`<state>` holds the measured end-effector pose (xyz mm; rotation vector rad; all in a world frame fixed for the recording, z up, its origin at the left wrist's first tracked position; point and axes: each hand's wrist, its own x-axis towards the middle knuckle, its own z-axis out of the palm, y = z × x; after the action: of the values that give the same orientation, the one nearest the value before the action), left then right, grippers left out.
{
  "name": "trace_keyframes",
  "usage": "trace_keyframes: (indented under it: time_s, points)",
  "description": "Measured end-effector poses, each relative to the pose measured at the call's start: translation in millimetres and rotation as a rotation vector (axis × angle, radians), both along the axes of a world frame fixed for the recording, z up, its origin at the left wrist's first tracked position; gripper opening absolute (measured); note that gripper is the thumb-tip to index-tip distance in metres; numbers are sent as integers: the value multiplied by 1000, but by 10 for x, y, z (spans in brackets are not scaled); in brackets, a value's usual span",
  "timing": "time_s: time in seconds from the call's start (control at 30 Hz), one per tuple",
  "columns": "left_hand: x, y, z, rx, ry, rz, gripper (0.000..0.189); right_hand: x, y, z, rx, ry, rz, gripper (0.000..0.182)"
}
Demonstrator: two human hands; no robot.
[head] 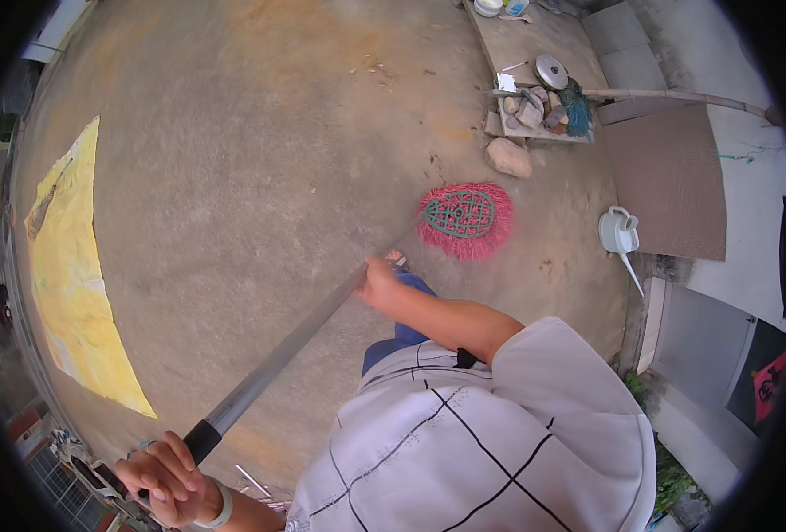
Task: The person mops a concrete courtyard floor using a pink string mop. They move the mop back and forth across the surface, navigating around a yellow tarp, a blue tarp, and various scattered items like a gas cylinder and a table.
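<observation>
A mop's grey metal pole (286,349) runs diagonally across the view before me. My left hand (163,475), with a pale band at the wrist, curls around the black grip (201,441) at its upper end. Farther down the pole, my right hand (378,282) is closed around it, near my foot (395,255). The mop's pinkish-red fringed head (483,245) rests on the concrete ground (233,199), its green plastic grid frame (461,214) facing up. The lowest stretch of the pole looks blurred.
A yellow sheet (83,286) lies on the left. At the upper right, a low slab (533,50) carries a metal lid (551,72) and stones (531,112); a larger rock (509,157) sits beside it. A watering can (618,233) stands near the right wall (755,199).
</observation>
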<state>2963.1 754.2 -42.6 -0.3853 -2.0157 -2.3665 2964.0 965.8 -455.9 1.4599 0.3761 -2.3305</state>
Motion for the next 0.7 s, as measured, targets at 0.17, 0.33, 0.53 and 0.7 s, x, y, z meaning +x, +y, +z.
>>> trace_keyframes:
  time_s: [0.17,0.33,0.53,0.7]
  points:
    - [-142,-38,163,69,198,-121,7,-994,-12,539,-5,119,-51,19]
    - [-264,-22,162,49,346,-118,9,-1760,107,774,35,408,-34,23]
    - [-291,-418,314,227,451,12,11,-2054,-13,1274,79,530,93,23]
    - [-408,-804,397,406,414,181,9,-1845,-195,1508,94,467,151,27]
